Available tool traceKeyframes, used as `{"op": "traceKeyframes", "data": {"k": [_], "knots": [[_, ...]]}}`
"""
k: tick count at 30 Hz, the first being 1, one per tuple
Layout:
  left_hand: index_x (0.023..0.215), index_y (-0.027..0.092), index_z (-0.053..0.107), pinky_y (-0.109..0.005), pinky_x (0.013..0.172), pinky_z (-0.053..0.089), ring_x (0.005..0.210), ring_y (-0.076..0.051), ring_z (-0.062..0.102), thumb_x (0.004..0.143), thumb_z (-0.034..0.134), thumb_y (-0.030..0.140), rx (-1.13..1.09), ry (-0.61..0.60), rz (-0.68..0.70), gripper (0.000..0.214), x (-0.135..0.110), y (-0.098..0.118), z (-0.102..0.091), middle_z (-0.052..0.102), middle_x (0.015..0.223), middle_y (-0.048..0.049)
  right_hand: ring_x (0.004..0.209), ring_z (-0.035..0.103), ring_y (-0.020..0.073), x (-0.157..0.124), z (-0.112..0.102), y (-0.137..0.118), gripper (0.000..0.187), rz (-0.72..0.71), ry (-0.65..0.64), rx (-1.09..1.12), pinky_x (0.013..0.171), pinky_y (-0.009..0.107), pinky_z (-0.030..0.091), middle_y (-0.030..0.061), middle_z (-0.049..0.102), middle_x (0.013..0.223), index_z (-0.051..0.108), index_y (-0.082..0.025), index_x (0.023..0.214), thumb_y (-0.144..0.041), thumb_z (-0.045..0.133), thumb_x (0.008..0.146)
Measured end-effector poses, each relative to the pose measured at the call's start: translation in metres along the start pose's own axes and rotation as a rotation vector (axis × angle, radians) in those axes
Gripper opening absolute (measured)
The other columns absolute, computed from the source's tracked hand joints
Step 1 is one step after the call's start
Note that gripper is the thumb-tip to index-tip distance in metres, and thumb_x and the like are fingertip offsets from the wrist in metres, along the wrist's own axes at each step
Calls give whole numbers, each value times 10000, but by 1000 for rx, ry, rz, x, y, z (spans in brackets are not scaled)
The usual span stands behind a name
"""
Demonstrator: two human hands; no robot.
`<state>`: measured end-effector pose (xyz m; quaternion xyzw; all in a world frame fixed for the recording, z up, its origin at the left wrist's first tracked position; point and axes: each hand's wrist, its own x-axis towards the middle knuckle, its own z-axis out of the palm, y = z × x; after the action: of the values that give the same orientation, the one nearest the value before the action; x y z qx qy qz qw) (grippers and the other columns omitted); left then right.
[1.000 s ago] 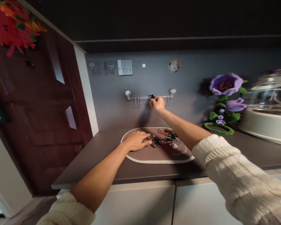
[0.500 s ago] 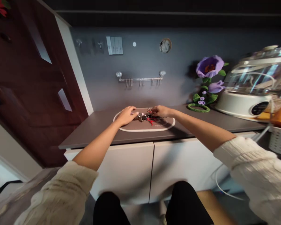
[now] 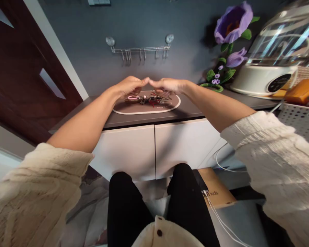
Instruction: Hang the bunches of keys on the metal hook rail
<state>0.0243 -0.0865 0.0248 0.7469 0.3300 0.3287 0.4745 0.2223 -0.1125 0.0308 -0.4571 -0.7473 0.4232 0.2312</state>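
Note:
My left hand (image 3: 130,85) and my right hand (image 3: 167,85) are raised over the oval brown mat (image 3: 134,108) with a white rim. Their thumb tips meet or nearly meet, and the other fingers curl under. Both look closed; whatever they might pinch is hidden or too small to name. Below them on the mat lies a tangled heap of small metallic, dark and red pieces (image 3: 152,100), too small to tell apart. A pink curved piece (image 3: 133,97) is at its left end.
A rail with hooks (image 3: 141,50) is fixed to the wall behind. Purple artificial flowers (image 3: 233,25), a white appliance with a clear top (image 3: 262,75) and a white perforated basket (image 3: 298,120) stand to the right. A cardboard box (image 3: 217,192) lies below.
My hands have lifted off the heap and come together, closing, with thumbs close to each other. The view has tilted downward.

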Motion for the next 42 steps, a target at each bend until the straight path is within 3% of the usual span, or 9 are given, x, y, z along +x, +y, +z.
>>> {"op": "traceKeyframes", "data": {"k": [4, 8, 15, 19, 27, 32, 38, 42], "knots": [[428, 172, 267, -171, 382, 179, 323, -37, 248, 769, 378, 612, -204, -46, -93, 567, 14, -3, -9, 182, 356, 52, 347, 166, 41, 8, -7, 11, 617, 10, -7, 238, 325, 177, 166, -67, 181, 383, 271, -194, 482, -751, 165, 723], [394, 177, 226, -169, 343, 163, 290, -37, 215, 722, 224, 733, -350, -35, -134, 646, 23, -17, -19, 156, 317, 48, 339, 131, 49, 13, -13, 23, 630, 0, 0, 397, 316, 180, 146, -64, 136, 372, 212, -202, 474, -760, 35, 709], [376, 188, 214, -192, 307, 173, 260, -47, 197, 673, 130, 785, -574, -33, -104, 672, 23, -57, -28, 157, 285, 47, 331, 110, 54, 26, -11, 44, 643, -1, 5, 533, 305, 190, 139, -65, 127, 345, 184, -206, 458, -792, 14, 662], [379, 194, 233, -201, 300, 190, 260, -54, 206, 653, 138, 800, -609, -35, -83, 672, 22, -67, -31, 166, 282, 49, 324, 118, 58, 32, -8, 52, 649, -18, -1, 535, 303, 200, 145, -64, 132, 330, 192, -209, 443, -800, 19, 649], [410, 209, 280, -223, 330, 202, 297, -72, 227, 669, 149, 789, -305, 185, -12, 649, 19, -60, -32, 159, 309, 54, 317, 155, 67, 39, -7, 46, 656, -22, 118, 396, 320, 225, 165, -57, 164, 313, 246, -217, 433, -821, 73, 623], [466, 196, 330, -214, 366, 206, 325, -65, 221, 757, 267, 679, -82, 311, 41, 567, 27, -53, -37, 188, 346, 63, 317, 165, 67, 46, -6, 34, 614, -72, 185, 359, 333, 218, 174, -71, 194, 332, 333, -208, 508, -766, 167, 704], [611, 171, 440, -203, 485, 292, 446, -62, 337, 758, 511, 416, 178, 512, 210, 294, 45, -57, -43, 364, 469, 57, 314, 150, 46, 62, -6, 27, 336, -249, 269, 388, 339, 185, 169, -108, 256, 374, 463, -184, 753, -514, 434, 809], [705, 150, 542, -216, 571, 338, 550, -81, 424, 754, 514, 326, 418, 564, 256, 185, 53, -65, -40, 509, 594, 19, 342, 268, 38, 72, -4, 27, 163, -287, 364, 375, 353, 173, 223, -77, 425, 486, 484, -175, 843, -328, 518, 801]]}}
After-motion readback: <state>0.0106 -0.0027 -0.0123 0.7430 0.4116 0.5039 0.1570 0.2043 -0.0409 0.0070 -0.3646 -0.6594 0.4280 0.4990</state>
